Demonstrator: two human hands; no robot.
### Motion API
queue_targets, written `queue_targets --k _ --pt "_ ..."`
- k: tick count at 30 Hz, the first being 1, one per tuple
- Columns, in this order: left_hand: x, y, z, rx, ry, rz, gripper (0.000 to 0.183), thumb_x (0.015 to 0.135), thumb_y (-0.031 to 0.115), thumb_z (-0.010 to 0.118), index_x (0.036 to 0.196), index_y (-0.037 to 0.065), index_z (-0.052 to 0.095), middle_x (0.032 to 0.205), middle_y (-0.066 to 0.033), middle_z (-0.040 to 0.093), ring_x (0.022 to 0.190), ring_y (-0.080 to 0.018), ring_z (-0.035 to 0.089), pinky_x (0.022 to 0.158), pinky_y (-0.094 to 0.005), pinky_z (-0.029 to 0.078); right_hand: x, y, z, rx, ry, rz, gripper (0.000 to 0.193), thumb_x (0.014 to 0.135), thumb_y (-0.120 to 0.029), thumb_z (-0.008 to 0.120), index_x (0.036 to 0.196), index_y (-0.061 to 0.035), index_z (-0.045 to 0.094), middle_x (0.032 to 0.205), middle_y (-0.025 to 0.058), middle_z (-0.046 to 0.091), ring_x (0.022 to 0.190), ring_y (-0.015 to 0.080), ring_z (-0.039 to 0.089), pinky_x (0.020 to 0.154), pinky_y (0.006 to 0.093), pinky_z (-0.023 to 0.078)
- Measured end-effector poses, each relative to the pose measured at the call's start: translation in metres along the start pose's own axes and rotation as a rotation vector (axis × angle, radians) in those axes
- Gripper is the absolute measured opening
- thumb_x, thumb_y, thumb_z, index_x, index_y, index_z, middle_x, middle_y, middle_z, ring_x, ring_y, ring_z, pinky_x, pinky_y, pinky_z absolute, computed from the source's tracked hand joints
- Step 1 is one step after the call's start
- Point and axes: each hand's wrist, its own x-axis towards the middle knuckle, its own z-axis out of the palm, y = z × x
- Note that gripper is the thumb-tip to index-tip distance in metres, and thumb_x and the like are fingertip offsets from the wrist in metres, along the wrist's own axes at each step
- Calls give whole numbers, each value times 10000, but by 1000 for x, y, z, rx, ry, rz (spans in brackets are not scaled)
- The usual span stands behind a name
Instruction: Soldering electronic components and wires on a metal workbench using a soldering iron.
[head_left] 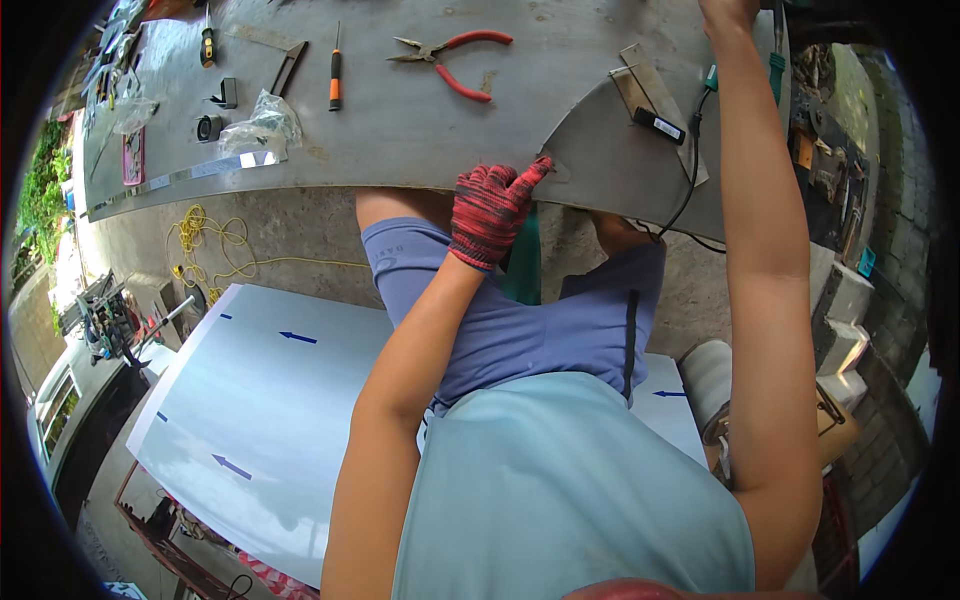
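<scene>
My left hand [492, 208], in a red knitted glove, grips the near edge of a curved sheet-metal piece [610, 165] lying on the grey metal workbench [420, 130]. My right hand [728, 12] reaches far up to the top edge of the picture, bare, and most of it is cut off; what it holds is hidden. A small black device [659, 125] with a black cable [690, 190] rests on the metal piece, next to a thin metal strip [650, 85].
Red-handled pliers [455, 60], an orange-handled screwdriver [336, 78], a clear plastic bag [262, 125], a metal square [285, 65] and small black parts lie on the bench. Below, a large white sheet [270, 400] with blue arrows lies on the floor near yellow cord [215, 245].
</scene>
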Motion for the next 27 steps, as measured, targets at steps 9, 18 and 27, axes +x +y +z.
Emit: queue_targets --k 9,18,27 --pt "-5 3 -3 85 -41 -36 612 806 111 710 1384 306 662 805 -58 560 737 -299 590 659 -453 475 14 15 -4 -886 640 -660 298 990 -63 675 1092 185 545 940 271 597 604 300 638 480 401 579" --pt "-6 2 1 86 -24 -12 624 797 101 715 1382 311 664 801 -57 565 711 -299 589 648 -459 483 -120 50 26 -437 312 -619 201 1006 -150 732 1106 22 763 940 69 758 782 126 721 784 282 610" --pt "-1 -2 -1 51 8 38 633 756 75 732 1362 254 691 869 -87 629 748 -325 611 673 -471 492 -177 140 79 -695 240 -280 168 972 -172 736 1029 -17 767 745 5 711 689 50 636 632 240 500"
